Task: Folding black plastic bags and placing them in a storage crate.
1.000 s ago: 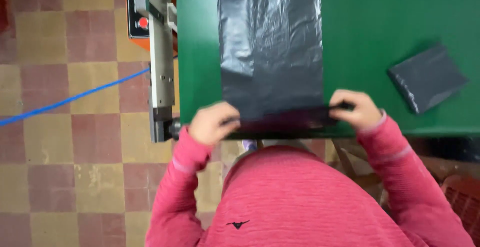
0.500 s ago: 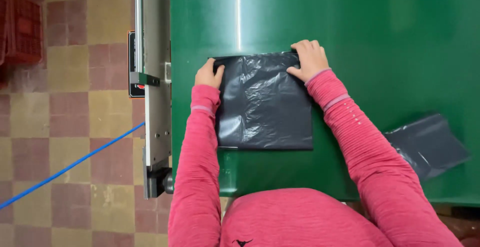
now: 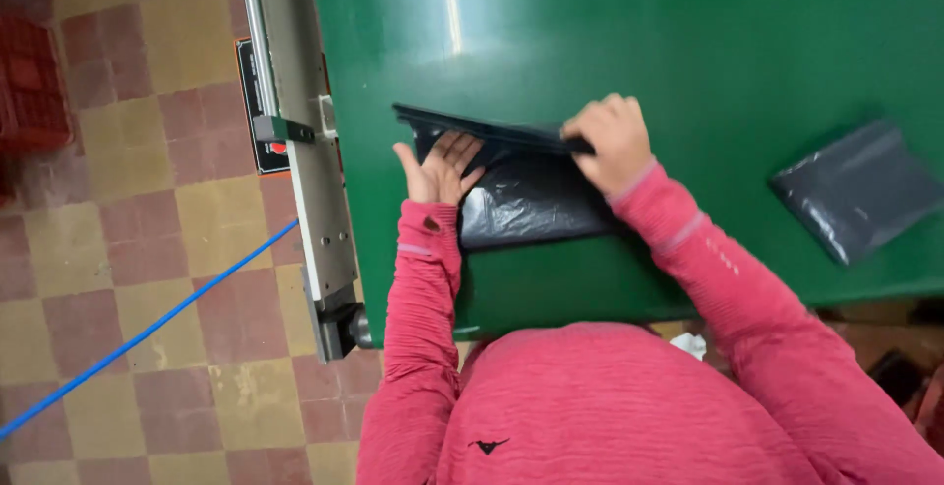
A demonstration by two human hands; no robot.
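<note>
Green tabletop (image 3: 688,42) is filling most of the view, glossy, with a streak of light running up its middle. Along its left edge a long grey metal sealing bar (image 3: 300,151) is mounted, hanging over a checkered tile floor (image 3: 147,249); a blue cord (image 3: 138,337) is crossing those tiles diagonally.

Person in a pink long-sleeved top is leaning in from below. Between both hands, near the table's left front, a black plastic bag (image 3: 521,200) is lying. Half a second ago it was lying flat as a squarish folded panel, both hands pressing its far corners. Now the far edge is being lifted and brought over toward the body, so another fold is going in and the bag is getting shorter and thicker.

Right hand (image 3: 610,141) is curled closed, pinching the raised far edge of the bag between fingers and thumb. Left hand (image 3: 441,165) is spread flat and open, palm down on the lower layer under the lifted flap, pinning it, gripping nothing.

Well apart at the right, a second black bag, already folded small (image 3: 855,190), is resting on the table.

Judgement: folding is well along, probably one of the last folds.
</note>
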